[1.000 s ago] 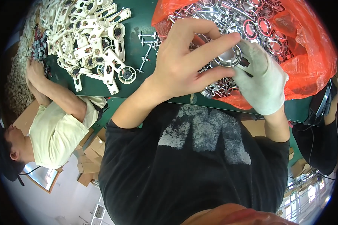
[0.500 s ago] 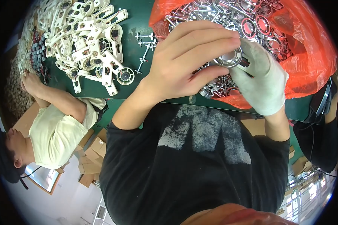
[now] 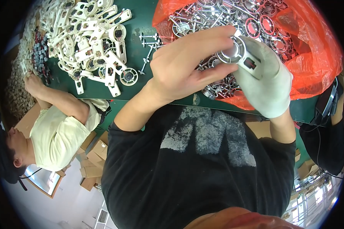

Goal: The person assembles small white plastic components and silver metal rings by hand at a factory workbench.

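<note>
My bare left hand [image 3: 187, 63] pinches the rim of a shiny chrome ring [image 3: 232, 53] between thumb and fingertips. The ring sits at the round end of a white plastic part [image 3: 252, 64], whose narrow arm has a dark rectangular slot. My right hand [image 3: 266, 84], in a whitish glove, is closed around that part from the other side. Some of its fingers are hidden behind the part. Both hands are raised over the near side of a red plastic bag [image 3: 313, 57] full of chrome rings and small metal pieces [image 3: 252, 28].
A loose pile of white plastic parts [image 3: 90, 49] covers the left of the green table [image 3: 139, 19]. Small chrome linkages [image 3: 148, 57] lie between pile and bag. At the far left, a co-worker in a pale shirt [image 3: 53, 137] works beside more parts. Cardboard boxes [image 3: 91, 164] stand behind.
My left fingers have drawn together and shifted slightly, uncovering more of the ring. The white part has tilted, and its slot shows more plainly. My right hand has barely moved.
</note>
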`<action>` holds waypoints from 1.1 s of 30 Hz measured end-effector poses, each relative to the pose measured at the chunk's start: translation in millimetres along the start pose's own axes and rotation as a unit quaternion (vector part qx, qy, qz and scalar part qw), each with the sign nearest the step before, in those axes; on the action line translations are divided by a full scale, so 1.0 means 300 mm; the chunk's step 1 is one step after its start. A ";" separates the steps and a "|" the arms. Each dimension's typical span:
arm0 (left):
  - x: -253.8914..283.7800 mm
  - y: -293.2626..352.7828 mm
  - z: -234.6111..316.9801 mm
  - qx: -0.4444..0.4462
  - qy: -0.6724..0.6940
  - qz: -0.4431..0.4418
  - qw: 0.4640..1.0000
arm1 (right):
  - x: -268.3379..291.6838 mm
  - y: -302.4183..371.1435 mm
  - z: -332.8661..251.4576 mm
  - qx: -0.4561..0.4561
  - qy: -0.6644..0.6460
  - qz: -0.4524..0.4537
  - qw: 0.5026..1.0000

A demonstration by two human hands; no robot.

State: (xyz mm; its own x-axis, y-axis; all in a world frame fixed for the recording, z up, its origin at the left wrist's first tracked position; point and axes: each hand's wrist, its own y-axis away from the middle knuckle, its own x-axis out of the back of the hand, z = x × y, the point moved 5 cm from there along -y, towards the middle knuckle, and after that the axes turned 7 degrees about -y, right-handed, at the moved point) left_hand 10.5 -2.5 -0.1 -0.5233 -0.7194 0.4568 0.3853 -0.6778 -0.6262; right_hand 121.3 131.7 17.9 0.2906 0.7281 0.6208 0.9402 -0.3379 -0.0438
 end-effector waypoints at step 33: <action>0.526 -0.347 -0.479 0.376 0.129 0.092 0.913 | 0.003 -0.009 0.000 0.081 -0.097 -0.002 0.992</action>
State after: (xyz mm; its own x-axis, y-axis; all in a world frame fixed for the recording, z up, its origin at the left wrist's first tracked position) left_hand -221.3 -23.6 46.2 -0.5215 -0.8375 0.1634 0.8468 -0.5314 -0.0210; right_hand 118.9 133.2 18.6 0.3013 0.8360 0.4587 0.9529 -0.2468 -0.1760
